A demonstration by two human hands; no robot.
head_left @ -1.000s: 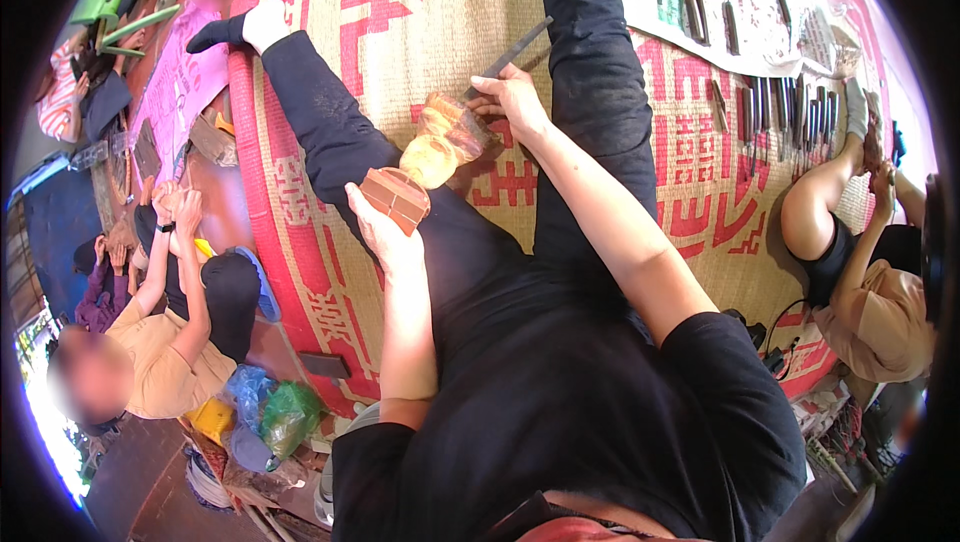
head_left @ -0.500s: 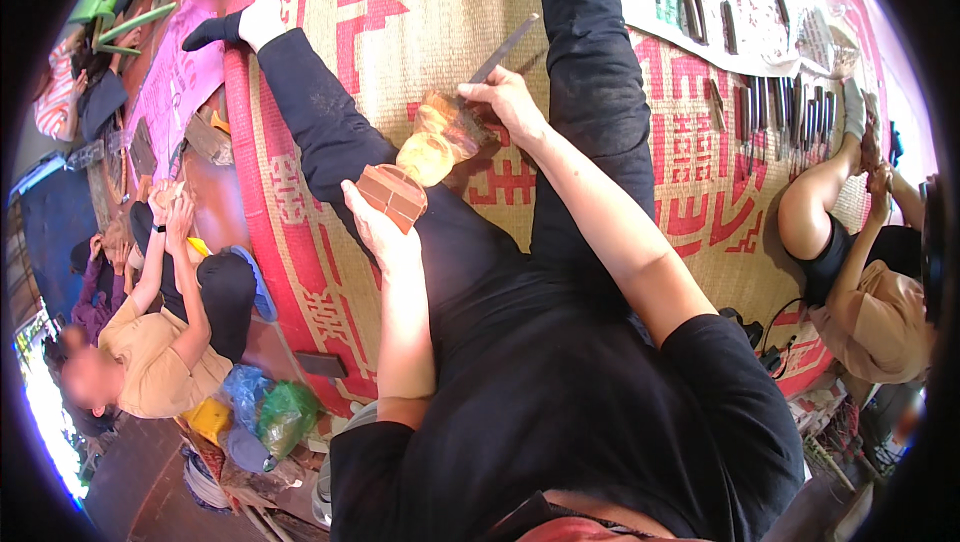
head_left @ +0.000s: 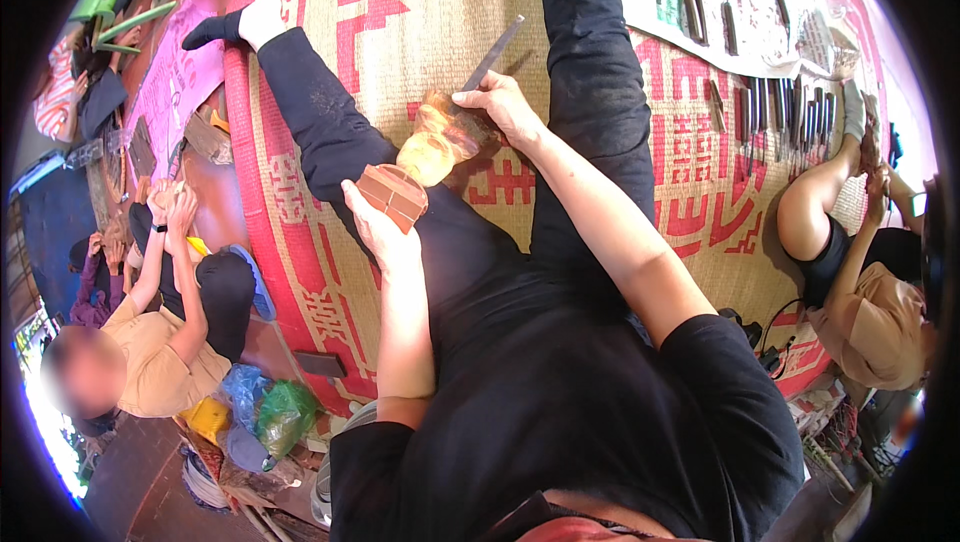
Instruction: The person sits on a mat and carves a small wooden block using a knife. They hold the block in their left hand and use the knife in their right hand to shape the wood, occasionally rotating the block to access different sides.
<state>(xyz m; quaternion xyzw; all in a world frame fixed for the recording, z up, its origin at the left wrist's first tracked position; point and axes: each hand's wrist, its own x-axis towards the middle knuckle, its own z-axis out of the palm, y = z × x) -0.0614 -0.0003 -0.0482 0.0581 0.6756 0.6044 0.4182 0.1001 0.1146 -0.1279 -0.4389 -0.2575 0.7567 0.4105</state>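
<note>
My left hand (head_left: 380, 237) is closed round the reddish-brown block base of a wood carving (head_left: 432, 157). The carving's yellow, rounded upper part points away from me between my spread legs, and its far end is darker brown. In my right hand (head_left: 508, 110) is a long, narrow, dark metal file (head_left: 492, 52), its tip pointing away and to the right. The fingers of that hand pinch it right beside the carving's far end. Whether the file touches the wood cannot be made out, as my fingers cover its lower part.
A red and straw-coloured mat (head_left: 700, 152) lies under me. Several dark-handled tools (head_left: 785, 107) are lined up on it at right, with more on a white sheet (head_left: 760, 57) beyond. People sit at left and right. Plastic bags (head_left: 285, 417) lie at lower left.
My right hand has shifted slightly left, bringing the file's tip with it. My left hand and the carving stay in place. The person at left has moved their head.
</note>
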